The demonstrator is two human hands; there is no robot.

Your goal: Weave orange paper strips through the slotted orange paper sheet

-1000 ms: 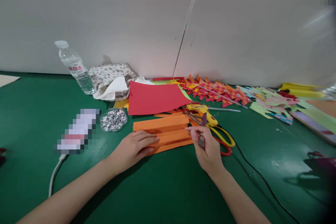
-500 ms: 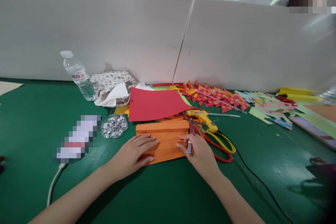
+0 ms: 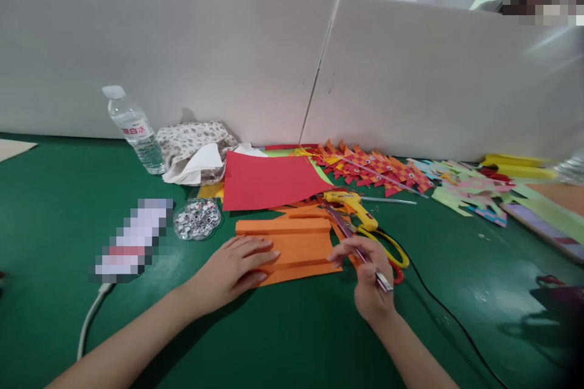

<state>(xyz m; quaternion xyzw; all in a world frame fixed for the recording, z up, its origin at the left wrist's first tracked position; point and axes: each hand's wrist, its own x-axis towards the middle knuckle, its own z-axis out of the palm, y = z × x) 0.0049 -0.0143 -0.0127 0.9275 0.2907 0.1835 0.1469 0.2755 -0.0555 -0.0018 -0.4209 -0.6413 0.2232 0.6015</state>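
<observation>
My left hand (image 3: 237, 264) lies flat, fingers stretched out, on the near left part of a folded orange paper sheet (image 3: 301, 243) on the green table. At the sheet's right edge, my right hand (image 3: 367, 282) is closed in a pinch on a slim silver tool (image 3: 383, 281). The tool slants from the back left toward the near right, and its tip is hidden among the scissor blades behind. I cannot tell whether it is a craft knife or a pen.
Yellow- and red-handled scissors (image 3: 393, 247), a yellow glue gun (image 3: 353, 203) with a black cord (image 3: 449, 316), a red sheet (image 3: 269, 179), a tray of googly eyes (image 3: 198, 219), a water bottle (image 3: 134, 130), a cloth pouch (image 3: 194, 140) and woven paper fish (image 3: 378, 167) lie before a white partition (image 3: 228, 55).
My right hand has slid right, from over the orange sheet to its right edge, and the tool now slants instead of pointing away. My left hand has stayed put.
</observation>
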